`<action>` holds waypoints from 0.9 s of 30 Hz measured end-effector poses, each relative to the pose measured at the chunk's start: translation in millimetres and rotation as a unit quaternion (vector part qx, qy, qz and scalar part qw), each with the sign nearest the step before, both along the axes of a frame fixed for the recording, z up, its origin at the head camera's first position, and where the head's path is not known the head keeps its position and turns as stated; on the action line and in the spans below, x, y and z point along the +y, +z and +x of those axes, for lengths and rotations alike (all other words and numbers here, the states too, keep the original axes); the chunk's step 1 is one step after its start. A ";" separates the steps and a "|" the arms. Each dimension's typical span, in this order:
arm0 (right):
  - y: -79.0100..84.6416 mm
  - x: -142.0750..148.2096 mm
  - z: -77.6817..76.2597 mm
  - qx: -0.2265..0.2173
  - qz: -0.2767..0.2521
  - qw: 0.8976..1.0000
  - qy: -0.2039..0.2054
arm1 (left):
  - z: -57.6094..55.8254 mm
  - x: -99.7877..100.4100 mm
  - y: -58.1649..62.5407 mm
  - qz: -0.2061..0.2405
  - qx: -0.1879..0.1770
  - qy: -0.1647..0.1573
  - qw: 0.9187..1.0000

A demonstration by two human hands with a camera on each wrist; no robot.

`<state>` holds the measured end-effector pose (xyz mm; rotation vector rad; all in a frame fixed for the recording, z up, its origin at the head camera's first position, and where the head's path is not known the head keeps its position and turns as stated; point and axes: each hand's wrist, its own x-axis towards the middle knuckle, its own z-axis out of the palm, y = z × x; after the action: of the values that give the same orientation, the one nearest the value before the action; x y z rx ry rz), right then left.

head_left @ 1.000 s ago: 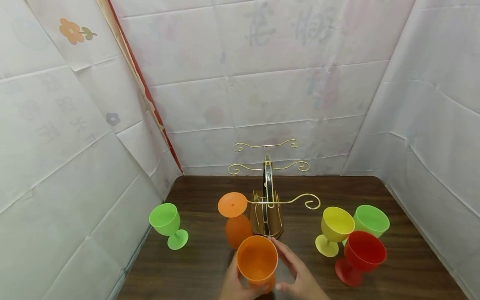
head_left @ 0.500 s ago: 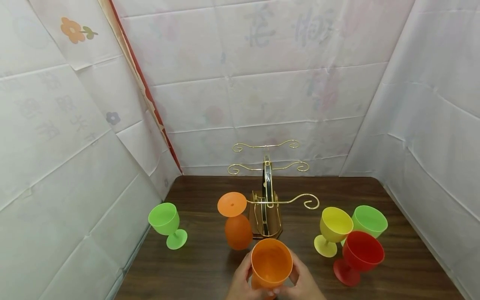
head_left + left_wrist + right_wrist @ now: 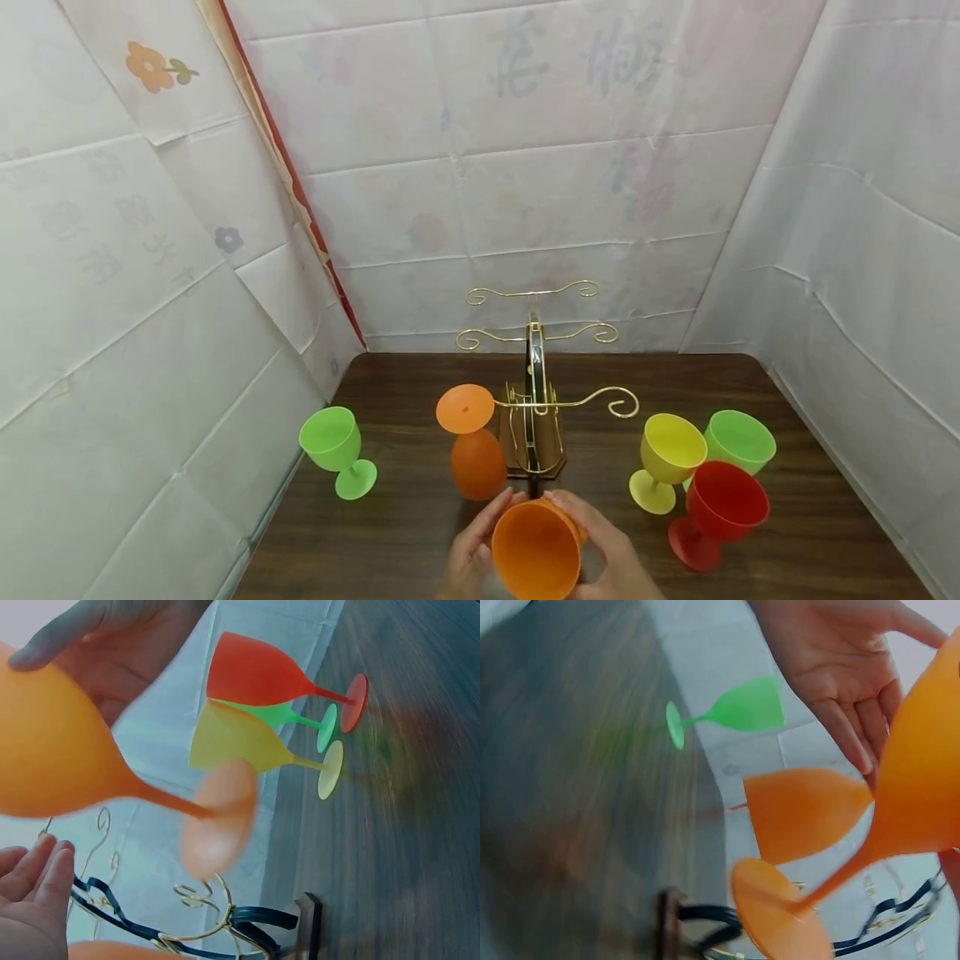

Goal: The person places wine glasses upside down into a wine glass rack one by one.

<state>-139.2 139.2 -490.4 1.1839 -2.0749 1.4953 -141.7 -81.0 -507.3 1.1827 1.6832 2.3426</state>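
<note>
An orange goblet (image 3: 537,550) is between my two hands, its mouth tilted toward the head camera and its foot (image 3: 220,819) pointing away. My left hand (image 3: 472,546) grips the bowl from the left, thumb at its side and fingertips near the top. From the right, my right hand (image 3: 611,554) holds the same bowl, fingertips on its upper edge. Just beyond stands a gold wire rack (image 3: 534,392) with curled arms. A second orange goblet (image 3: 477,467) hangs upside down at its lowest left arm. The held goblet's stem and foot are hidden in the head view.
A light green goblet (image 3: 331,442) stands upright at the left of the dark wood table (image 3: 405,542). Yellow (image 3: 673,454), green (image 3: 741,442) and red (image 3: 723,504) goblets stand close together on the right. Pale sheets (image 3: 480,200) wall the table on three sides.
Both hands have turned the orange goblet, so its mouth now tips more toward the head camera. My right hand, earlier looser at its side, has come around the bowl. The other goblets stay put.
</note>
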 end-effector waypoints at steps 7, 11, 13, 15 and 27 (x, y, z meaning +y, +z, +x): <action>27.8 0.1 -4.1 0.308 0.073 0.949 0.018 | 2.4 -11.4 8.0 -0.085 -0.174 -0.029 0.981; 42.1 2.2 2.4 0.384 0.141 0.912 -0.006 | 1.0 -9.7 9.2 -0.082 -0.218 -0.068 0.970; 45.8 4.0 2.2 0.400 0.161 0.902 -0.007 | 0.1 -8.7 9.3 -0.079 -0.223 -0.082 0.968; 47.6 5.4 0.8 0.409 0.177 0.895 -0.005 | -0.5 -8.0 9.8 -0.078 -0.223 -0.089 0.968; 45.3 13.5 2.5 0.393 0.275 0.876 0.060 | 0.9 -7.4 14.4 -0.048 -0.226 -0.187 0.955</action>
<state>-136.7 152.6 -445.0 1.7585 -1.8554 0.2823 -140.7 -88.4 -492.8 0.7793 1.2728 2.0646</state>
